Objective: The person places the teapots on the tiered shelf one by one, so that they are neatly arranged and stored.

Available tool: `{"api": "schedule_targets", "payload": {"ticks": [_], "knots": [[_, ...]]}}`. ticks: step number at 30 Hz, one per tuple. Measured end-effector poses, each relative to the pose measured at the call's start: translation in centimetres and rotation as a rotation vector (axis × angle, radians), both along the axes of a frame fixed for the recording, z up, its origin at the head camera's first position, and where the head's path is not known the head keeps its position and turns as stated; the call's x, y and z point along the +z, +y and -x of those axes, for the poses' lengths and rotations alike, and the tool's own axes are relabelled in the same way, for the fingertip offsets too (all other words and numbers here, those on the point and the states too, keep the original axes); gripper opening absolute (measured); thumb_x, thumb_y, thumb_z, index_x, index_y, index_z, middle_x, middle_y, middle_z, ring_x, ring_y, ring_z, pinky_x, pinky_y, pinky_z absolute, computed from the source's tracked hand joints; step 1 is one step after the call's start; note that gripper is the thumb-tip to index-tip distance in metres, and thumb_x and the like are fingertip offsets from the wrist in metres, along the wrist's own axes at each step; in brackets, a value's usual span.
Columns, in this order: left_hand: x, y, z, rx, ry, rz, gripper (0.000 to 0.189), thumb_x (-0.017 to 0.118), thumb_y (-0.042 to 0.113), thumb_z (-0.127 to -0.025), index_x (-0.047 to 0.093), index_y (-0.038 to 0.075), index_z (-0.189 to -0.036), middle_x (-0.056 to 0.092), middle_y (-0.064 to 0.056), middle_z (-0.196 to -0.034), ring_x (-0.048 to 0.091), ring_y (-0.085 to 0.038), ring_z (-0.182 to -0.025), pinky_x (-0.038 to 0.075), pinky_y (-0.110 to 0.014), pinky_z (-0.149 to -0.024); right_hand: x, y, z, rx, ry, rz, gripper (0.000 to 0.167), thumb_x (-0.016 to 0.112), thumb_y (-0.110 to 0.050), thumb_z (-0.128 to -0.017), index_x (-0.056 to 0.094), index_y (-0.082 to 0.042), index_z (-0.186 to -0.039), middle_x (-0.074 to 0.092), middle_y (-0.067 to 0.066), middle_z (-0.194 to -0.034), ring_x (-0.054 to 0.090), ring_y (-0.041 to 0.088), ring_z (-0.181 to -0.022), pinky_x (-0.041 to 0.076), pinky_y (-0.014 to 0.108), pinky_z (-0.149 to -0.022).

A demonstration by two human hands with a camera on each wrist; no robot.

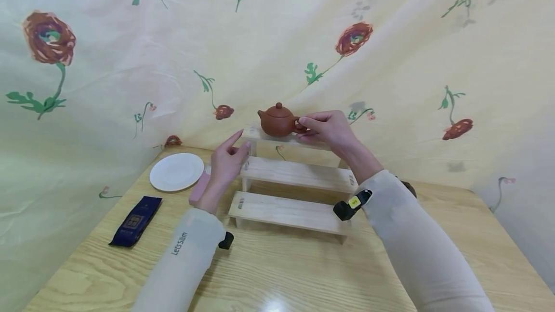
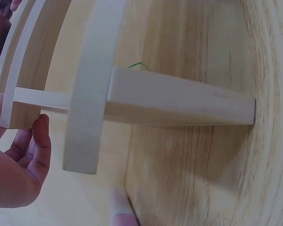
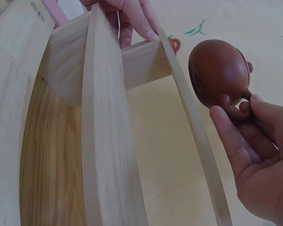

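My right hand (image 1: 327, 131) pinches the handle of a reddish-brown clay teapot (image 1: 277, 122) between thumb and fingers. The lid is on and the spout points left. In the right wrist view a gap shows between the teapot's base (image 3: 195, 77) and the top board. Below it stands a pale three-tier wooden stand (image 1: 299, 172). At the stand's upper left end, my left hand (image 1: 227, 160) grips the end of the top board, as the left wrist view shows with fingers (image 2: 40, 141) bent around its edge.
Left of the stand are a white plate (image 1: 177, 172), a dark blue packet (image 1: 136, 221) and a pink item (image 1: 198, 190) partly behind my left forearm. A dark object (image 1: 408, 188) peeks out behind my right sleeve. Flowered cloth (image 1: 277, 37) hangs behind the wooden table (image 1: 282, 266).
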State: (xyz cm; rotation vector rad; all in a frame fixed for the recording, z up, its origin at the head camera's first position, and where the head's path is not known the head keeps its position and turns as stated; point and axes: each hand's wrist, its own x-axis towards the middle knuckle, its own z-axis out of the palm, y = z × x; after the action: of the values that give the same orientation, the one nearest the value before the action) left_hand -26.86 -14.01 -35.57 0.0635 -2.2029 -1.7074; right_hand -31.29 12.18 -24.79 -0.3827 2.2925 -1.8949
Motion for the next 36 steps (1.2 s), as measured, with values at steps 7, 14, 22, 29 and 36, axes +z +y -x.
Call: {"api": "schedule_targets", "payload": {"ticks": [7,14,22,29,36], "knots": [[0.0,-0.1,0.1,-0.005,0.021,-0.005,0.048,0.073,0.032,-0.101,0.064,0.026,-0.148,0.068,-0.004,-0.083,0.056,-0.01,-0.068,0.044,-0.023,-0.056,-0.2,-1.1,0.7,0.012,-0.015,-0.028,0.034,0.068,-0.013,-0.104,0.07,0.009,-0.129,0.078,0.008,-0.099,0.078,0.015,-0.082,0.063,0.029,-0.079],[0.0,0.0,0.0,-0.012,0.016,0.006,0.049,0.072,0.034,-0.102,0.063,0.026,-0.149,0.071,-0.006,-0.087,0.058,-0.01,-0.072,0.046,-0.025,-0.06,-0.6,-1.6,1.3,0.024,-0.02,-0.021,0.034,0.067,-0.012,-0.104,0.069,0.011,-0.13,0.078,0.006,-0.096,0.078,0.015,-0.081,0.063,0.028,-0.078],[-0.2,-0.2,0.0,-0.006,0.024,0.023,0.049,0.071,0.034,-0.102,0.063,0.026,-0.149,0.071,-0.009,-0.089,0.058,-0.012,-0.075,0.046,-0.026,-0.063,-0.2,-2.4,1.7,0.033,-0.046,-0.07,0.034,0.068,-0.014,-0.104,0.07,0.008,-0.131,0.079,0.01,-0.103,0.078,0.016,-0.083,0.063,0.029,-0.08],[-0.2,-0.1,0.0,0.001,0.033,0.024,0.049,0.072,0.033,-0.102,0.063,0.025,-0.149,0.072,-0.012,-0.091,0.059,-0.013,-0.076,0.046,-0.027,-0.064,0.0,-2.4,1.9,0.026,-0.082,-0.099,0.035,0.068,-0.016,-0.104,0.071,0.006,-0.132,0.079,0.008,-0.103,0.077,0.014,-0.082,0.063,0.027,-0.073],[-0.1,0.0,-0.1,0.01,0.043,0.024,0.049,0.072,0.031,-0.101,0.063,0.023,-0.149,0.072,-0.012,-0.091,0.058,-0.01,-0.076,0.046,-0.026,-0.066,0.1,-2.6,2.1,0.023,-0.091,-0.134,0.034,0.067,-0.019,-0.105,0.072,0.002,-0.132,0.078,0.012,-0.112,0.074,0.014,-0.081,0.062,0.025,-0.071]]}}
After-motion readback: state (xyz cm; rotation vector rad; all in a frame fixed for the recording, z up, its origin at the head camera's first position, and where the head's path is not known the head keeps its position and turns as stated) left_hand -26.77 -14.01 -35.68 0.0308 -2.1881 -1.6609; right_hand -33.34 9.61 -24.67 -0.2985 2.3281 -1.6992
